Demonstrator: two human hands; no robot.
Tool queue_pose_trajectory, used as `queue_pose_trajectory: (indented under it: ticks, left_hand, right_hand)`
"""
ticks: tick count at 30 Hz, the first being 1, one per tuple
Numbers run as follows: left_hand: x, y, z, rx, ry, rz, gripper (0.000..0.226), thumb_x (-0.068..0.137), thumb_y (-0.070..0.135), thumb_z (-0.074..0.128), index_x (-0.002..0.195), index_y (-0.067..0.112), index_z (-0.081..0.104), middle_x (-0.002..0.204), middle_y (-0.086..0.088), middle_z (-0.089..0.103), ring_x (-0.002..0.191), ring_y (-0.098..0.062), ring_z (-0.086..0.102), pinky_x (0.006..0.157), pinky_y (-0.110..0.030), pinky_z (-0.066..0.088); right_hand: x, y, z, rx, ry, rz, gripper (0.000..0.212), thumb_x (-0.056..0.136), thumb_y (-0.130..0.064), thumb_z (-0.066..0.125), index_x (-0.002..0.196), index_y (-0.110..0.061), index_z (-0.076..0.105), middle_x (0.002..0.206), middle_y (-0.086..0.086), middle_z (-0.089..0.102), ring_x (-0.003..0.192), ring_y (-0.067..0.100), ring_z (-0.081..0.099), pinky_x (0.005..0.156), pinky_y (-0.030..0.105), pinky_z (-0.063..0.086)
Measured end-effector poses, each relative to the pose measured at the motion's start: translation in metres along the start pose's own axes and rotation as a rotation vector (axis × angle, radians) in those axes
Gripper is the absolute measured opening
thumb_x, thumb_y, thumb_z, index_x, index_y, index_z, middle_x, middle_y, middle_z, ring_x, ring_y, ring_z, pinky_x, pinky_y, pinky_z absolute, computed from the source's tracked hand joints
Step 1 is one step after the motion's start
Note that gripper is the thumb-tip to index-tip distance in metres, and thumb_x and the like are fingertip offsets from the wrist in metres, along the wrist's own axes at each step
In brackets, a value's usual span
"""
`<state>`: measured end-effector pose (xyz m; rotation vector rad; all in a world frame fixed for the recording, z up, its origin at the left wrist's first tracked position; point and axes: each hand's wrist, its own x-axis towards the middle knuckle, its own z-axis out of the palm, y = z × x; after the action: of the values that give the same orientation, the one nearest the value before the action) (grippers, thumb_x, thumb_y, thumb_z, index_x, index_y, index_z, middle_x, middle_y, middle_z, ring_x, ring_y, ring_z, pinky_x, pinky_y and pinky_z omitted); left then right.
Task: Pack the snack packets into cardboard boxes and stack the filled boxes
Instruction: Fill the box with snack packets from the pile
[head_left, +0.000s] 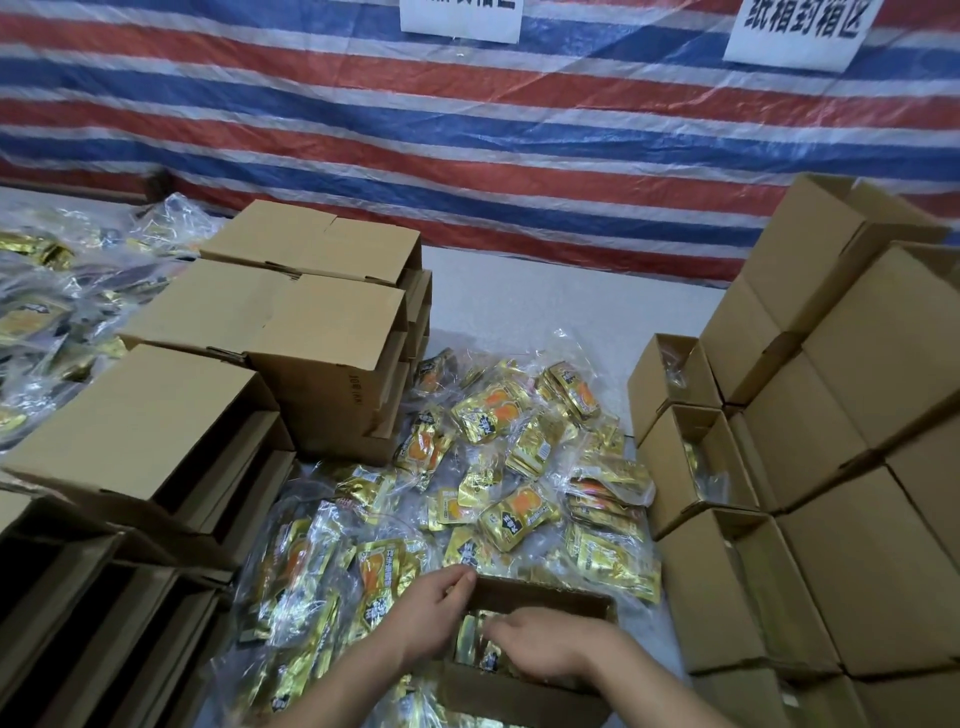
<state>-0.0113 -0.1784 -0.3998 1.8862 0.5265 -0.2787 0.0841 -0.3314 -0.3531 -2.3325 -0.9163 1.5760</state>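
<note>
The boxes (332, 317) are plain brown cardboard, matt and slightly rough, with raw cut edges. The packets (511, 514) are glossy gold foil printed in orange and black, bundled in clear, crinkled plastic bags (67, 332) that catch the light. The backdrop sheet (467, 130) is woven plastic tarp, striped red, white and blue, with a faint sheen. Two signs (795, 31) on it are matt white paper.

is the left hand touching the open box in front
Touching. The head view shows the left hand with its fingers curled over the far left rim of the open box, while the right hand reaches inside among the packets.
</note>
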Motion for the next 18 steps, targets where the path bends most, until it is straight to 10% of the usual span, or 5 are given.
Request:
queue_pose_trajectory:
  ticks: [4, 7, 12, 15, 18]
  left_hand:
    - [0.000, 0.002, 0.000, -0.002, 0.005, -0.008, 0.028, 0.105, 0.039, 0.044, 0.101, 0.028, 0.069, 0.096, 0.002, 0.071, 0.089, -0.012, 0.064, 0.079, -0.023, 0.048]
    - [-0.001, 0.003, 0.000, -0.013, -0.005, -0.017, 0.029, 0.105, 0.039, 0.043, 0.096, 0.027, 0.068, 0.091, 0.002, 0.071, 0.084, -0.009, 0.063, 0.079, -0.024, 0.049]
    - [-0.002, 0.007, 0.001, -0.020, -0.016, -0.053, 0.029, 0.105, 0.041, 0.043, 0.101, 0.030, 0.069, 0.095, -0.002, 0.073, 0.091, -0.021, 0.067, 0.084, -0.032, 0.053]
    - [-0.002, 0.012, 0.001, 0.007, -0.013, -0.057, 0.028, 0.105, 0.041, 0.042, 0.102, 0.030, 0.068, 0.096, 0.002, 0.071, 0.092, -0.015, 0.065, 0.085, -0.029, 0.051]
    - [0.000, 0.021, 0.002, 0.024, -0.026, -0.060, 0.028, 0.106, 0.038, 0.041, 0.103, 0.027, 0.067, 0.099, 0.002, 0.069, 0.095, -0.014, 0.063, 0.090, -0.030, 0.050]
  right_hand:
    - [0.003, -0.004, 0.003, 0.004, -0.014, 0.054, 0.057, 0.099, -0.060, 0.023, 0.120, -0.021, 0.058, 0.108, 0.004, 0.055, 0.084, 0.011, 0.053, 0.077, 0.030, 0.038]
    - [-0.005, -0.001, 0.001, 0.045, 0.017, 0.065, 0.045, 0.099, -0.055, 0.030, 0.098, -0.023, 0.061, 0.095, 0.001, 0.059, 0.081, 0.015, 0.056, 0.072, 0.029, 0.041]
    - [-0.037, 0.018, -0.009, 0.076, 0.509, -0.109, 0.018, 0.097, -0.037, 0.051, 0.094, -0.029, 0.067, 0.089, -0.010, 0.065, 0.077, 0.006, 0.062, 0.070, 0.026, 0.053]
    - [-0.047, 0.034, -0.026, -0.134, 0.736, -0.123, 0.034, 0.097, -0.037, 0.052, 0.129, -0.024, 0.058, 0.123, -0.007, 0.057, 0.112, 0.011, 0.055, 0.098, 0.033, 0.047]
    - [-0.042, 0.044, -0.033, -0.262, 0.599, -0.008, 0.054, 0.094, -0.036, 0.055, 0.145, -0.021, 0.044, 0.138, 0.001, 0.051, 0.126, 0.023, 0.051, 0.103, 0.039, 0.045]
